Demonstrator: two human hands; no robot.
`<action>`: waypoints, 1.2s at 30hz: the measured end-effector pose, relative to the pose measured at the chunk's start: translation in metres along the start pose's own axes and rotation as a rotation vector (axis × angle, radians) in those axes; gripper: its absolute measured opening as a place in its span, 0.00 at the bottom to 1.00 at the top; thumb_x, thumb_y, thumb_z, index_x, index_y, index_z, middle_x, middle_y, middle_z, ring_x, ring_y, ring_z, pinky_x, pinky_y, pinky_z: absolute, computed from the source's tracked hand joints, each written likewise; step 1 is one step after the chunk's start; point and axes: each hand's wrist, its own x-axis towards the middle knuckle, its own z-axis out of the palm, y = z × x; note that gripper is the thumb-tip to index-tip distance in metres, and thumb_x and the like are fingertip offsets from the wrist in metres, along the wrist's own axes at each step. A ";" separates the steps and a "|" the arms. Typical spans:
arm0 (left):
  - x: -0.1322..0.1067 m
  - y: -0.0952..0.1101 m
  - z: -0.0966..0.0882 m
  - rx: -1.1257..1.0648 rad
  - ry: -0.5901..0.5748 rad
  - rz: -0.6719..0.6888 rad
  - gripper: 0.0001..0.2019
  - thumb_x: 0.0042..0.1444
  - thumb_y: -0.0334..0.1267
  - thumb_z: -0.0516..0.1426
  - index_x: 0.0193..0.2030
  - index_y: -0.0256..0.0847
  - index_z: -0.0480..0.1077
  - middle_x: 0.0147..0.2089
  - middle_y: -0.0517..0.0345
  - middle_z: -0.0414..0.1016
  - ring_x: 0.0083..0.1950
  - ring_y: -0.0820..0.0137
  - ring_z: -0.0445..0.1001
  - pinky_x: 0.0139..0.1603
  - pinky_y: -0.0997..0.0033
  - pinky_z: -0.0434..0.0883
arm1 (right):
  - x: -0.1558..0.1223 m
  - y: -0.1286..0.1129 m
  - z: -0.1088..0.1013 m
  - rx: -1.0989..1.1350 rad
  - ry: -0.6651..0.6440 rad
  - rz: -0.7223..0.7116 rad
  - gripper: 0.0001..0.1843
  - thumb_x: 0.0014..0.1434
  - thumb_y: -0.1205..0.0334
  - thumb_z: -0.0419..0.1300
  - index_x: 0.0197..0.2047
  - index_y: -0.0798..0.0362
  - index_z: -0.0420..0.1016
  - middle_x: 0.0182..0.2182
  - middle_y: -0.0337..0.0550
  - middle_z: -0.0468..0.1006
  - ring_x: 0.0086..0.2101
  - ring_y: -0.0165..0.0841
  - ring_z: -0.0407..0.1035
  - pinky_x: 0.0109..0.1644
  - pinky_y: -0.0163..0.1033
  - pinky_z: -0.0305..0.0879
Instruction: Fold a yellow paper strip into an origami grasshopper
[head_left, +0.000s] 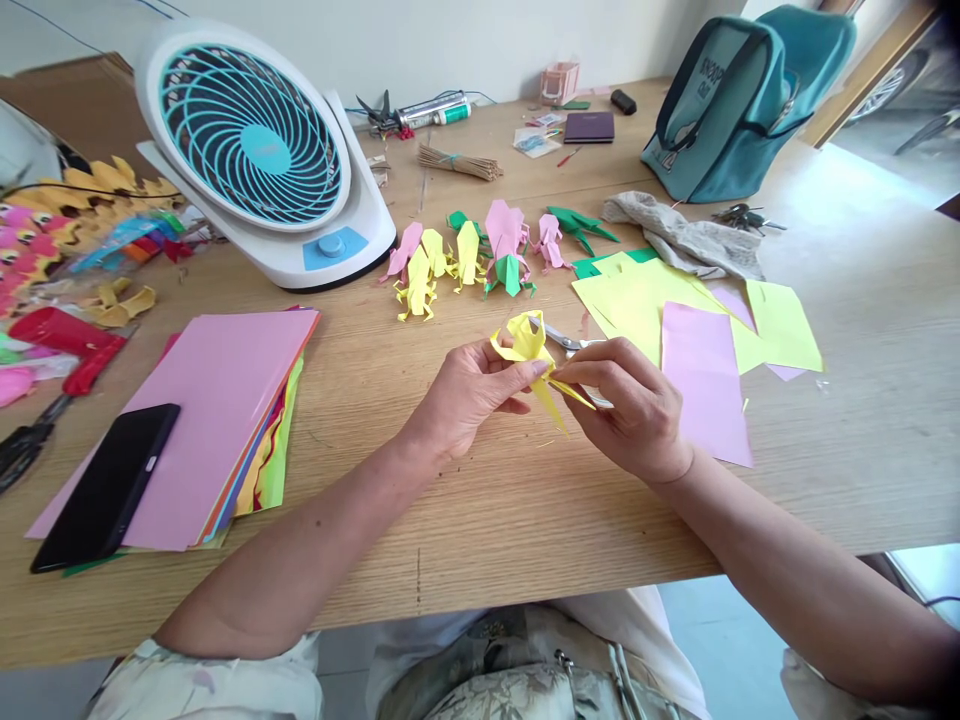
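Observation:
A yellow origami figure, part folded with thin pointed strips hanging down, is held between my hands above the table's front half. My left hand pinches its body with the thumb on top. The fingers of my right hand pinch one of the narrow strips at its lower right. Scissors lie just behind, partly hidden by the paper and my right hand. Beyond them stand several folded paper figures in yellow, pink and green, among them a large pink one and a yellow one.
At left, a black phone rests on a stack of coloured paper. A white fan stands behind it. Yellow sheets and a pink sheet lie at right, near a grey cloth and a teal bag.

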 end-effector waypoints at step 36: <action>-0.001 -0.022 0.006 0.147 0.099 0.245 0.13 0.49 0.42 0.68 0.36 0.38 0.72 0.34 0.61 0.73 0.35 0.74 0.72 0.37 0.74 0.76 | 0.009 -0.010 0.020 1.055 0.088 0.884 0.20 0.53 0.53 0.71 0.35 0.49 0.63 0.29 0.32 0.66 0.29 0.26 0.63 0.34 0.33 0.64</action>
